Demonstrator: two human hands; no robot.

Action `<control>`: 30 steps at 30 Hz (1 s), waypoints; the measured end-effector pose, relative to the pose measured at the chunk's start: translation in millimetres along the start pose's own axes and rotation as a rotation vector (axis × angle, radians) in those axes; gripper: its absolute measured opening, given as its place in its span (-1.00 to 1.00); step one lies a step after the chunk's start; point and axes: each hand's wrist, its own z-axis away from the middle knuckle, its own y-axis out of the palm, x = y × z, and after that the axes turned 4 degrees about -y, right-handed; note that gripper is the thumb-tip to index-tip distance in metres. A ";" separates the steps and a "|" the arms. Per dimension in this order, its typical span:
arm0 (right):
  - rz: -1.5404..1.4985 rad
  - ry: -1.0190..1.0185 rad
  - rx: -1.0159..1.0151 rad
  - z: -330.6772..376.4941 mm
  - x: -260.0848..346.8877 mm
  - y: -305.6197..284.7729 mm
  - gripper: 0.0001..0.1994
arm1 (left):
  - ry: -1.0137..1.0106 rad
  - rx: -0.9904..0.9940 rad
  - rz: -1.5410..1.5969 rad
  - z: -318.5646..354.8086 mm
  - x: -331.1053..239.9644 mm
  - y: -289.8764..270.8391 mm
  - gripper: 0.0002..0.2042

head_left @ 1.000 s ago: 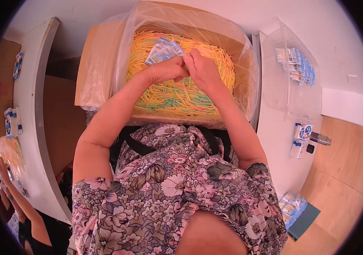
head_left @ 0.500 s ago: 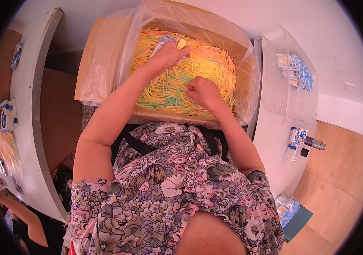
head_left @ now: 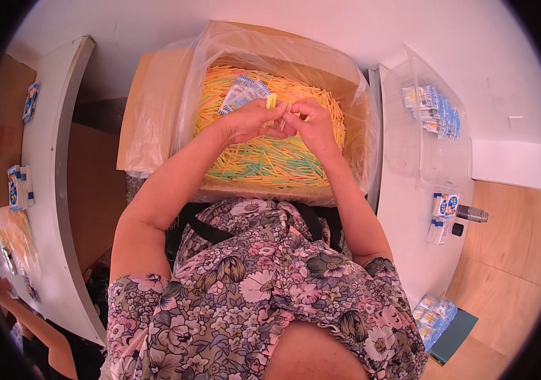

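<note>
A cardboard box (head_left: 156, 114) lined with clear plastic stands in front of me, full of thin yellow, green and orange straws (head_left: 264, 161). Over its middle, my left hand (head_left: 248, 120) holds a small blue and white packet (head_left: 240, 95) and grips a few straws. Touching it from the right, my right hand (head_left: 311, 123) pinches the same few straws (head_left: 273, 104) between its fingertips. Both forearms reach up from my flowered dress.
A white table at the right carries a clear plastic bin (head_left: 432, 126) with small blue and white packets, more packets (head_left: 441, 212) and a small dark tool. A curved white counter (head_left: 49, 190) at the left bears packets. Another person's arm (head_left: 30, 320) shows at the lower left.
My hands were apart half a second ago, the left reaching into the far straws. Now they have come together over the box's middle, both holding a few straws.
</note>
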 end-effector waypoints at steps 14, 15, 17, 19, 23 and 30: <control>0.387 -0.486 0.308 -28.0 30.4 10.8 -0.21 | 0.001 -0.112 0.333 -0.1 -3.2 -3.9 -0.77; 0.430 -0.516 0.286 -29.9 27.0 12.5 -0.21 | 0.000 -0.129 0.316 -1.3 -2.8 -6.1 -0.77; 0.472 -0.546 0.265 -28.7 22.4 15.6 -0.22 | 0.001 -0.149 0.300 -4.1 2.5 -10.7 -0.76; 0.503 -0.542 0.219 -28.3 20.0 18.6 -0.26 | 0.034 -0.098 0.209 -4.9 5.4 -14.5 -0.76; 0.359 -0.637 0.140 -23.2 17.8 3.9 -0.48 | -0.028 -0.205 -0.033 -3.2 1.8 2.1 -0.79; 0.273 -0.139 -0.011 -2.7 13.4 32.1 -0.72 | 0.059 -0.151 -0.526 4.6 0.2 11.7 -0.78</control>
